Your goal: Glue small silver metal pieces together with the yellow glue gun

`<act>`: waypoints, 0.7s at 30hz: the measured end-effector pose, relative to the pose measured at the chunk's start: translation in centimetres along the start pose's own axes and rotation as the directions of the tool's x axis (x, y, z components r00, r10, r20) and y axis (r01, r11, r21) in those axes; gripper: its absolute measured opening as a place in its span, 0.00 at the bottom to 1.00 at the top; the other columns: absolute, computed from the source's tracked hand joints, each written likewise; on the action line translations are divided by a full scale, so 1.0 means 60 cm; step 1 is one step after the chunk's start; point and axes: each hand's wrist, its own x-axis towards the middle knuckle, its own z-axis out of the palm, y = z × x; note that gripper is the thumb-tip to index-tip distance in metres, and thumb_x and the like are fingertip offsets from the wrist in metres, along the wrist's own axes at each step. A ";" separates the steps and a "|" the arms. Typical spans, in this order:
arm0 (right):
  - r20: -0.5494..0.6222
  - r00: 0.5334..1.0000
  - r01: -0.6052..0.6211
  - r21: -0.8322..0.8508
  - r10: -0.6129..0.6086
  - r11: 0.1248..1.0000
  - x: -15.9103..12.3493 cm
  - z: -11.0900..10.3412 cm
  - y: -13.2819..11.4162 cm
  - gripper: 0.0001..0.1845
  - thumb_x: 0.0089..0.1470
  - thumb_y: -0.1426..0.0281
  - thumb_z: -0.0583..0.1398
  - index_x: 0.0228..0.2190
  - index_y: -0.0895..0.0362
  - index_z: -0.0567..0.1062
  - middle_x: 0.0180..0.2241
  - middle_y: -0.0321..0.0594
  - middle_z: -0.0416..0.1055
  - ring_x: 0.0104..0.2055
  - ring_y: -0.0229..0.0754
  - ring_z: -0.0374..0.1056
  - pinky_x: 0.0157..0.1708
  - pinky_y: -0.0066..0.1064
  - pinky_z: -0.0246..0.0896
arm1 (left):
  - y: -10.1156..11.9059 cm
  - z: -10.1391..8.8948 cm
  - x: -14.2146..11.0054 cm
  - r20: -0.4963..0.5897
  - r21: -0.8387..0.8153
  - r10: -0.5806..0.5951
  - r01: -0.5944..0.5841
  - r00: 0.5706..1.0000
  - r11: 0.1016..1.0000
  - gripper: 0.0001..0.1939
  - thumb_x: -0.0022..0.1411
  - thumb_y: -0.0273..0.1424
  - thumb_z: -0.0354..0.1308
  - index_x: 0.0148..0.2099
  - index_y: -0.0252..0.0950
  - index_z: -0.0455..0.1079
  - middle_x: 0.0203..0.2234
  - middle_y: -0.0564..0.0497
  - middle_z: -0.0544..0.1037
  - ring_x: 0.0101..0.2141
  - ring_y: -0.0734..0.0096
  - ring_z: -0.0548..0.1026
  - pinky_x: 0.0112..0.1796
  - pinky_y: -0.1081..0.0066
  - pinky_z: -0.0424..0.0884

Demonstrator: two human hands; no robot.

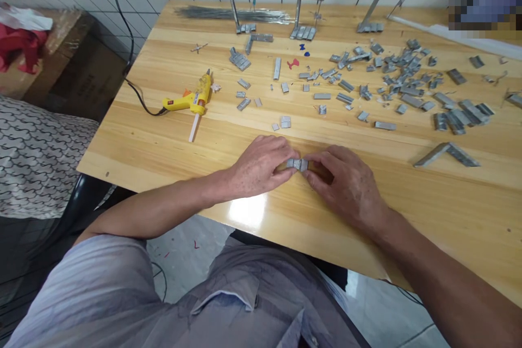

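- Left hand (265,166): narrow pinch, thumb and fingertips on the left end of a short silver-grey metal-looking piece (297,164); other fingers curled, partly hidden.
- Right hand (350,182): same narrow pinch on the other end; lower fingers tucked under, hard to see.
- Piece sits between the two hands, near the front edge of the pale wooden tabletop (142,147). Ends covered by fingertips; can't tell if one piece or two butted together, or if it touches the wood.
- Just beyond left hand: small grey rectangular block (286,122), smaller flat bit (275,126) beside it.
- Further out, left of left hand: yellow glue gun (199,95), whitish glue stick (193,128) poking out the back; black cable (131,38) runs off the top of view.
- Right of right hand: grey V-shaped metal piece (447,153); group of grey ribbed blocks (465,114) past it, overlapping.
- Beyond right hand: scattered heap of small grey pieces (408,68), many overlapping, too small to count.
- Far beyond both hands: three grey angled stands; thin hanging bits blurry. Bundle of thin grey wires (204,13) passes behind the left one.
- Far right of right hand: grey piece (514,99) cut off by the edge; corner above is pixelated, unreadable.
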 end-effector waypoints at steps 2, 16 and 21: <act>0.003 1.000 -0.010 0.017 0.010 1.000 0.001 0.001 0.000 0.07 0.64 0.68 0.62 0.43 0.53 0.80 0.36 0.45 0.79 0.40 0.52 0.75 0.39 0.41 0.68 | -0.001 0.000 0.000 0.010 -0.010 0.002 -0.002 1.000 1.000 0.09 0.75 0.35 0.56 0.50 0.39 0.76 0.38 0.48 0.80 0.42 0.62 0.78 0.46 0.61 0.69; 0.002 1.000 0.006 0.013 -0.006 1.000 0.002 -0.001 -0.001 0.07 0.64 0.70 0.63 0.44 0.53 0.80 0.36 0.46 0.79 0.40 0.52 0.74 0.39 0.41 0.68 | -0.002 0.003 0.001 0.003 -0.012 -0.004 0.004 1.000 1.000 0.07 0.73 0.34 0.58 0.48 0.39 0.75 0.38 0.48 0.80 0.42 0.62 0.78 0.46 0.61 0.70; -0.018 0.999 0.041 0.008 -0.040 0.999 -0.001 -0.001 0.001 0.08 0.64 0.71 0.62 0.45 0.55 0.80 0.36 0.46 0.78 0.39 0.51 0.74 0.38 0.40 0.67 | -0.004 0.005 -0.003 -0.063 -0.030 0.016 -0.018 0.998 0.999 0.13 0.71 0.33 0.61 0.56 0.38 0.73 0.45 0.45 0.81 0.47 0.60 0.78 0.49 0.60 0.73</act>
